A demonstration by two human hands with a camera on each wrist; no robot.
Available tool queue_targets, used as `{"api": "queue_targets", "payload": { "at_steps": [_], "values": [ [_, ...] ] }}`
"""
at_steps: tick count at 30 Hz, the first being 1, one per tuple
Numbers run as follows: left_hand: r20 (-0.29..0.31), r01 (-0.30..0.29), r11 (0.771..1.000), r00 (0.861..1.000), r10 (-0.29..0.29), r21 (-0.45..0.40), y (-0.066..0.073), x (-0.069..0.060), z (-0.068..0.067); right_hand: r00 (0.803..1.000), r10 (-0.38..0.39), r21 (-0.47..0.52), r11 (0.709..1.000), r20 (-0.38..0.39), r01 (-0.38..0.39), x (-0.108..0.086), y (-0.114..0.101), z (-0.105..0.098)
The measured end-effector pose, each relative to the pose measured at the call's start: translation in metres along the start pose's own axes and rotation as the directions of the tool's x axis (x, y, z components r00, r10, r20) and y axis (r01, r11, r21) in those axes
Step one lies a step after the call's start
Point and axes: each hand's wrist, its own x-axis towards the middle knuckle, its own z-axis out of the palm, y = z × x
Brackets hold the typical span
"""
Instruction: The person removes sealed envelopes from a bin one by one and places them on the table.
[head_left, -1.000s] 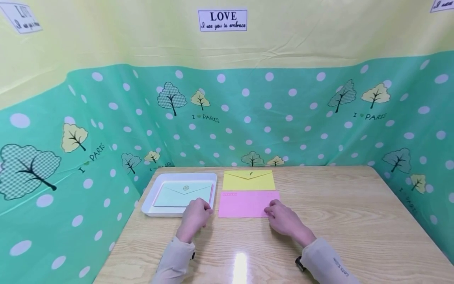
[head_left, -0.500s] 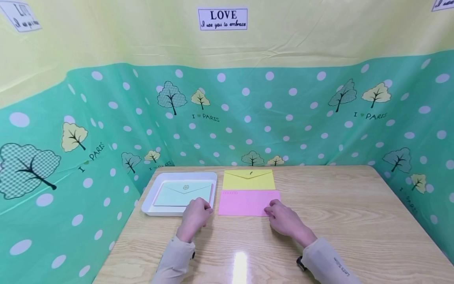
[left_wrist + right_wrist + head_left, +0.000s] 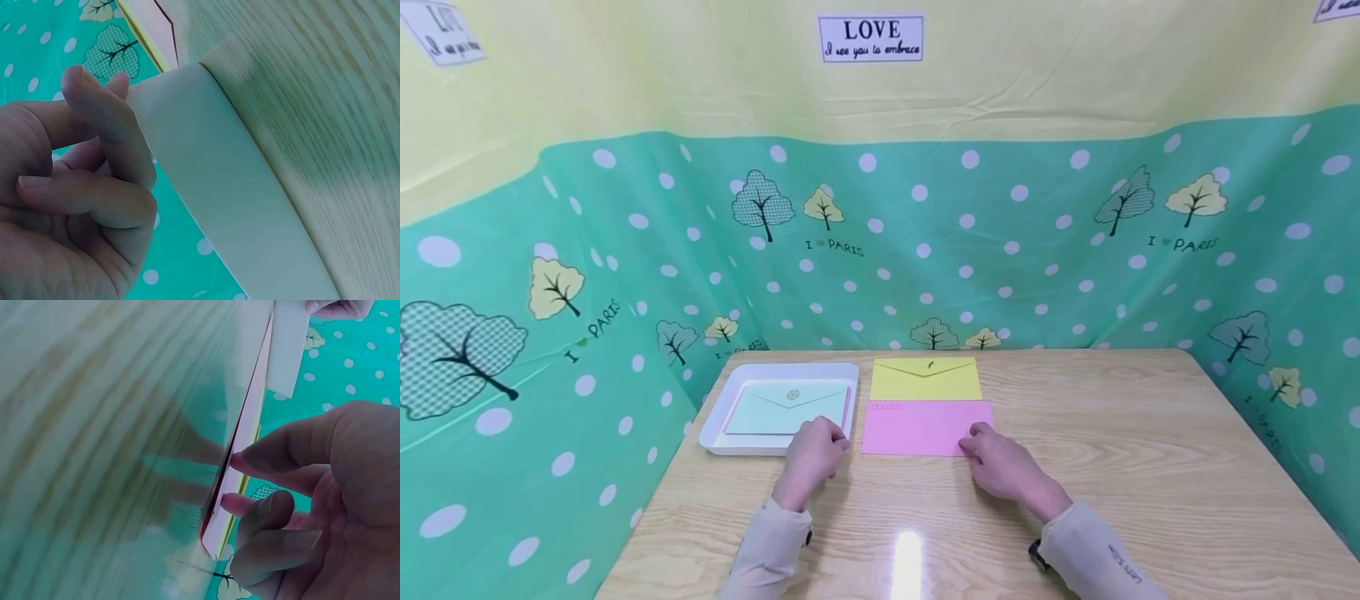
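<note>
A pink envelope lies flat on the table, right below a yellow envelope with a pointed flap. My right hand touches the pink envelope's lower right corner. In the right wrist view, two fingertips rest on the pink envelope and the other fingers are loosely curled. My left hand stays at the front right corner of the white tray. Its fingers are loosely curled beside the tray wall, with nothing visible between them. Inside the tray, a mint green envelope covers something pink at its right edge.
The wooden table extends to the right of the envelopes. A green and yellow patterned cloth hangs behind the table and along both sides. A bright light reflection lies on the tabletop near the front.
</note>
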Motion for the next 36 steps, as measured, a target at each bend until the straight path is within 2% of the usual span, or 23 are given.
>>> {"api": "queue_targets", "payload": {
  "at_steps": [14,24,36],
  "values": [
    [-0.023,-0.005,1.0,1.0,0.005,0.01,-0.0036,0.0024,0.0011,0.998,-0.066,-0.016,0.998,0.024,0.066,-0.0009,-0.0001,-0.0024],
    [-0.019,-0.015,1.0,1.0,0.015,0.006,-0.0031,0.0027,0.0009,0.999,-0.044,-0.012,0.999,0.028,0.045,-0.0004,-0.0008,-0.0038],
    [-0.017,0.002,1.0,1.0,-0.001,0.014,-0.0017,0.0019,0.0013,0.998,-0.041,-0.013,0.999,0.038,0.041,-0.0027,-0.0017,-0.005]
  ]
}}
